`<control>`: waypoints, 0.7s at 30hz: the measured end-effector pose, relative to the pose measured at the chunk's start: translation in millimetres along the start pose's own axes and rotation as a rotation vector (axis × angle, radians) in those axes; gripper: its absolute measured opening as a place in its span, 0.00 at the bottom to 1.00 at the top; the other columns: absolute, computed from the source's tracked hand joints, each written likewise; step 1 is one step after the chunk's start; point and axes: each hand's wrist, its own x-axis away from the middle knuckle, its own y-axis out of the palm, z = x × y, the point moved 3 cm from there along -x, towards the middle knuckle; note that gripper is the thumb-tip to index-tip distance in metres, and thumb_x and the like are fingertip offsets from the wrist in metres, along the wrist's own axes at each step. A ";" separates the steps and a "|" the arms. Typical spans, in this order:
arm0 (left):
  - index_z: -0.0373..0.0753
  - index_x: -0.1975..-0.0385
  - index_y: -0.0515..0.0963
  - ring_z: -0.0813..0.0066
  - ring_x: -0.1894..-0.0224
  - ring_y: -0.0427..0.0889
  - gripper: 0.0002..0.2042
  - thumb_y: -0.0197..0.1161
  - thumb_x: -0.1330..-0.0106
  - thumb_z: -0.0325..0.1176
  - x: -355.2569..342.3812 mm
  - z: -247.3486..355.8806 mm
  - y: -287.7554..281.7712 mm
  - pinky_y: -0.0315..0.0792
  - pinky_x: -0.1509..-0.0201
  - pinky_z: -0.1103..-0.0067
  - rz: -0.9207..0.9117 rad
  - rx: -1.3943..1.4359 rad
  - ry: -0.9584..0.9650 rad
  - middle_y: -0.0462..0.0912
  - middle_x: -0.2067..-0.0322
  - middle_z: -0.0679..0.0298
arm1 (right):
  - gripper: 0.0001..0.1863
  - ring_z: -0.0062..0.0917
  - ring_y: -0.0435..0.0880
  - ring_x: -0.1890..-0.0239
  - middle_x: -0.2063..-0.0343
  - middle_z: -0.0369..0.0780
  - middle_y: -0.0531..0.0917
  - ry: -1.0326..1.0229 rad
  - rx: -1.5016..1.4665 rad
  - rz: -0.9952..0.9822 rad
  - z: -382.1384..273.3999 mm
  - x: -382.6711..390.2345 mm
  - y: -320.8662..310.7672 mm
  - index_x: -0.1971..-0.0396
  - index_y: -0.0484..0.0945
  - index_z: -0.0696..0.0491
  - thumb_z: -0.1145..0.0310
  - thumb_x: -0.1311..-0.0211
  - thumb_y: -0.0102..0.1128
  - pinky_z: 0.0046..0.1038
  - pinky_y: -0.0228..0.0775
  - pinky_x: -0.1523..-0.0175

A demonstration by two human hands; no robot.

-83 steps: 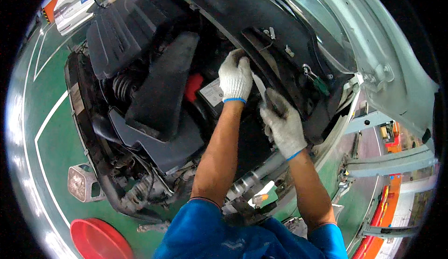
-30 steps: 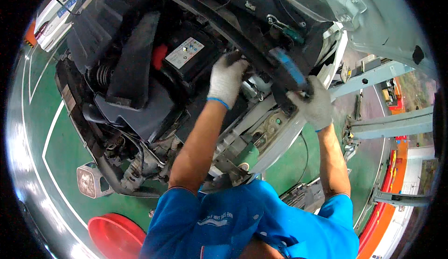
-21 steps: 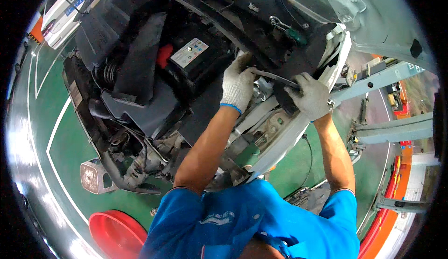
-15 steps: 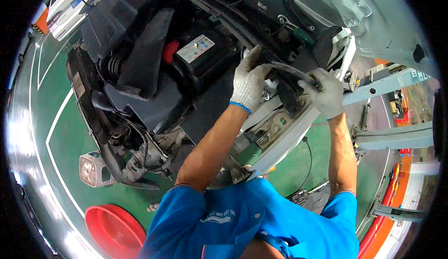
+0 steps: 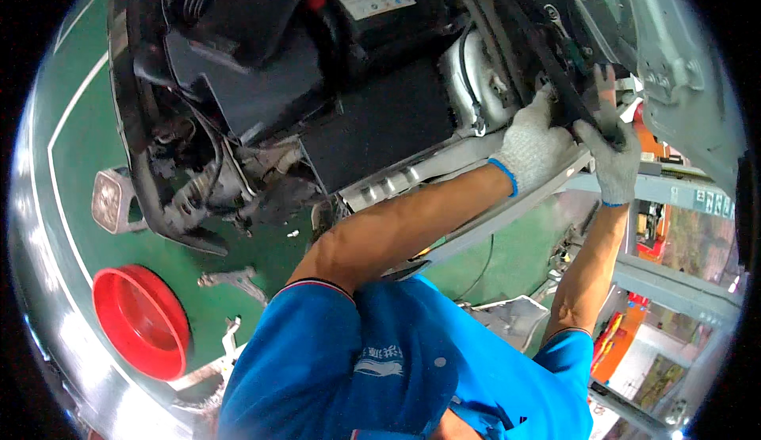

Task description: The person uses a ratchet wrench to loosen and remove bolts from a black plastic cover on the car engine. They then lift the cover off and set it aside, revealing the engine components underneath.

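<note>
A long black strip runs along the edge of the open engine bay at the upper right, by the windscreen side. My left hand, in a white knit glove with a blue cuff, is curled at its near side, with the fingertips partly hidden in the dark gap. At the strip's near end my gloved right hand closes its thumb and fingers around it, one finger pointing up. What lies under both hands is too dark to make out. A wrench rests beyond them.
A black battery with a white label sits in the bay, beside a rounded silver metal housing. The car's fender edge passes under my left forearm. On the green floor stand a red basin and a boxy lamp.
My view has swung to the right, and both hands have moved right along the bay's edge. They are closer together, and the right hand now has a finger raised.
</note>
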 end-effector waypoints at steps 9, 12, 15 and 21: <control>0.34 0.36 0.69 0.55 0.58 0.84 0.29 0.55 0.42 0.22 10.0 27.5 -15.3 0.78 0.50 0.68 -0.014 -0.265 -0.086 0.85 0.59 0.49 | 0.21 0.19 0.81 0.61 0.65 0.36 0.87 -0.146 0.050 0.062 13.0 11.1 12.2 0.54 0.84 0.59 0.68 0.47 0.79 0.23 0.74 0.52; 0.34 0.36 0.70 0.51 0.55 0.86 0.29 0.56 0.42 0.24 3.2 2.3 -30.8 0.79 0.48 0.64 -0.025 -0.547 0.039 0.85 0.55 0.46 | 0.22 0.20 0.82 0.63 0.66 0.37 0.88 -0.061 0.121 0.008 9.5 9.4 9.4 0.56 0.84 0.60 0.61 0.46 0.79 0.25 0.74 0.54; 0.32 0.40 0.75 0.50 0.51 0.87 0.24 0.59 0.39 0.28 23.2 31.9 -42.3 0.79 0.44 0.65 0.133 -0.844 0.110 0.86 0.55 0.43 | 0.23 0.20 0.81 0.65 0.68 0.38 0.87 -0.065 -0.008 0.027 32.3 5.7 6.1 0.59 0.85 0.61 0.60 0.47 0.79 0.26 0.73 0.55; 0.32 0.48 0.81 0.61 0.53 0.87 0.16 0.61 0.35 0.27 22.6 16.8 -80.8 0.80 0.47 0.74 0.199 -0.413 -0.081 0.86 0.55 0.48 | 0.24 0.19 0.81 0.64 0.67 0.36 0.86 -0.010 -0.053 -0.043 22.4 -3.6 2.5 0.59 0.85 0.61 0.59 0.49 0.82 0.24 0.73 0.54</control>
